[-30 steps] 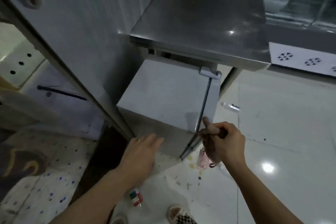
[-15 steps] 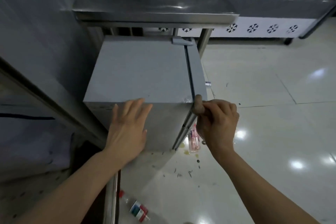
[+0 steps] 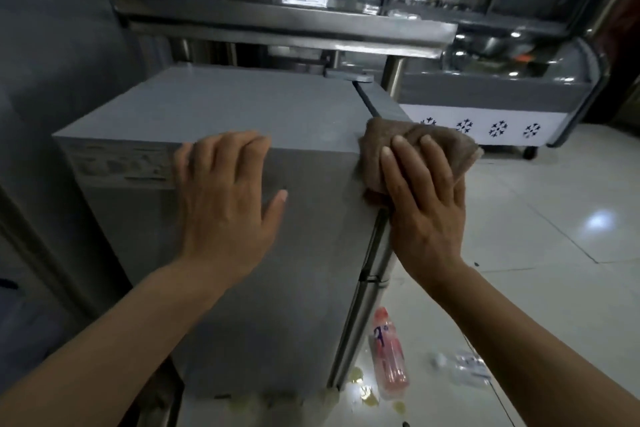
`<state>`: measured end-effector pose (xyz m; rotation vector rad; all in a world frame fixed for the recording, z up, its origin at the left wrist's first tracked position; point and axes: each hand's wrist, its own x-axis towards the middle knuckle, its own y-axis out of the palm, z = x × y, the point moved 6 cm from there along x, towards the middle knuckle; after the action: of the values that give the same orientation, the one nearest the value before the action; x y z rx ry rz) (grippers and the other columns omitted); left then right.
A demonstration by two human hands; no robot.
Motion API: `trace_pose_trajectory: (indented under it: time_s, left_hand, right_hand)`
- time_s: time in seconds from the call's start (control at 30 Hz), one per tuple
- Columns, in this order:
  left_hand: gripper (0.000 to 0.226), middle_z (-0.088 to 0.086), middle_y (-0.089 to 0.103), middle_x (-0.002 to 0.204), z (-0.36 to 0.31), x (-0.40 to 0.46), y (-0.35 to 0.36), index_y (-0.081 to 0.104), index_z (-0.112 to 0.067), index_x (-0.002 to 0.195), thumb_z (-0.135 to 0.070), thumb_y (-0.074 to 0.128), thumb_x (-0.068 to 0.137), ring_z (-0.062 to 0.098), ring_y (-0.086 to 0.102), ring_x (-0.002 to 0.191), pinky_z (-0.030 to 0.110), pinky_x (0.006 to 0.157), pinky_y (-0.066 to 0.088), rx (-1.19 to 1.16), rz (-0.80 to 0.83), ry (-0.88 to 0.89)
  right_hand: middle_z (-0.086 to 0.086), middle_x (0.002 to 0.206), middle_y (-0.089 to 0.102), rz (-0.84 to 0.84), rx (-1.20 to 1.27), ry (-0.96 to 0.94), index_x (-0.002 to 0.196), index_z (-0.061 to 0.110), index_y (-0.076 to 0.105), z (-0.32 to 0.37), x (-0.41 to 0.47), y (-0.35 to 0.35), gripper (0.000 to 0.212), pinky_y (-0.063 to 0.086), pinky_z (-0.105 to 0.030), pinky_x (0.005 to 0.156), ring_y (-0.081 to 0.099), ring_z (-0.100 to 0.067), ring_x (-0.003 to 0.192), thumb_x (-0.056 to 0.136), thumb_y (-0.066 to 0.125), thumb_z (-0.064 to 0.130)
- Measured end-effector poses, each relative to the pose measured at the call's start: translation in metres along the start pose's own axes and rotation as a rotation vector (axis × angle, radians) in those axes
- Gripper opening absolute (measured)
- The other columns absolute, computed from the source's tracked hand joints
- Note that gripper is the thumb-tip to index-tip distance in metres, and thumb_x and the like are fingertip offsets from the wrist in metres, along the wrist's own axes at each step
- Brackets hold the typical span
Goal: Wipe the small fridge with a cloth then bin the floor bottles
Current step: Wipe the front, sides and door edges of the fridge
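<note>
The small grey fridge (image 3: 242, 107) stands under a steel table. My left hand (image 3: 225, 198) lies flat with spread fingers on the fridge's near side, fingertips over the top edge. My right hand (image 3: 422, 198) presses a brown cloth (image 3: 446, 146) against the fridge's top right corner, by the door seam. On the floor beside the fridge door lies a pink bottle (image 3: 388, 354). A crumpled clear bottle (image 3: 464, 366) lies just right of it.
The steel table (image 3: 294, 24) overhangs the fridge closely. A grey wall (image 3: 52, 45) runs along the left. A display freezer (image 3: 485, 114) with snowflake marks stands at the back right. Yellowish spills (image 3: 367, 395) dot the white tiled floor (image 3: 554, 253) near the fridge base.
The view has dropped lower and closer to the fridge. My right hand has spread the cloth out over the top right corner. My left hand stays flat on the fridge.
</note>
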<state>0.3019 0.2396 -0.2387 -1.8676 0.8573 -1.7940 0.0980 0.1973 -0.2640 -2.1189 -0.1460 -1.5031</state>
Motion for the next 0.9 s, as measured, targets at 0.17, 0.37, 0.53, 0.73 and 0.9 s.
trace_pose_trajectory:
  time_s: [0.17, 0.37, 0.53, 0.73, 0.9]
  left_hand:
    - [0.052, 0.013, 0.055, 0.113, 0.0, -0.005, 0.007, 0.054, -0.007, 0.117, -0.041, 0.047, 0.078, 0.029, 0.04, 0.1, 0.042, 0.086, 0.027, 0.02, -0.184, 0.045]
    - [0.057, 0.01, 0.055, 0.122, 0.005, -0.009, 0.007, 0.051, -0.009, 0.125, -0.042, 0.041, 0.08, 0.031, 0.047, 0.109, 0.048, 0.094, 0.03, 0.036, -0.197, 0.125]
    - [0.056, 0.009, 0.047, 0.138, 0.051, -0.021, -0.003, 0.046, -0.011, 0.132, -0.037, 0.042, 0.082, 0.029, 0.041, 0.127, 0.058, 0.104, 0.022, 0.012, -0.236, 0.121]
    - [0.059, 0.015, 0.049, 0.132, 0.097, -0.028, -0.006, 0.045, -0.01, 0.132, -0.038, 0.041, 0.081, 0.034, 0.04, 0.124, 0.06, 0.1, 0.025, 0.05, -0.298, 0.03]
    - [0.056, 0.015, 0.051, 0.129, 0.091, -0.027, -0.007, 0.049, -0.008, 0.128, -0.035, 0.043, 0.08, 0.036, 0.042, 0.122, 0.053, 0.099, 0.027, 0.021, -0.313, -0.015]
  right_hand:
    - [-0.01, 0.146, 0.034, -0.133, -0.025, 0.009, 0.136, 0.006, 0.038, 0.008, -0.029, 0.016, 0.038, 0.02, -0.05, 0.116, 0.014, -0.024, 0.142, 0.1, 0.044, 0.017]
    - [-0.012, 0.143, 0.036, -0.008, 0.004, -0.095, 0.133, 0.003, 0.04, 0.028, -0.108, 0.043, 0.046, 0.032, -0.049, 0.108, 0.012, -0.026, 0.146, 0.087, 0.042, 0.003]
    - [-0.013, 0.15, 0.027, 0.031, -0.064, -0.159, 0.141, 0.006, 0.032, 0.033, -0.08, 0.04, 0.055, 0.011, -0.041, 0.119, 0.008, -0.026, 0.147, 0.087, 0.041, 0.012]
    - [-0.013, 0.156, 0.02, -0.139, -0.05, 0.029, 0.147, 0.01, 0.027, 0.049, 0.013, 0.037, 0.056, 0.013, -0.052, 0.117, 0.012, -0.033, 0.145, 0.097, 0.034, 0.034]
    - [-0.003, 0.158, 0.013, -0.007, -0.063, -0.209, 0.149, 0.018, 0.022, 0.082, -0.063, 0.07, 0.072, 0.023, -0.049, 0.107, 0.01, -0.03, 0.146, 0.085, 0.055, 0.029]
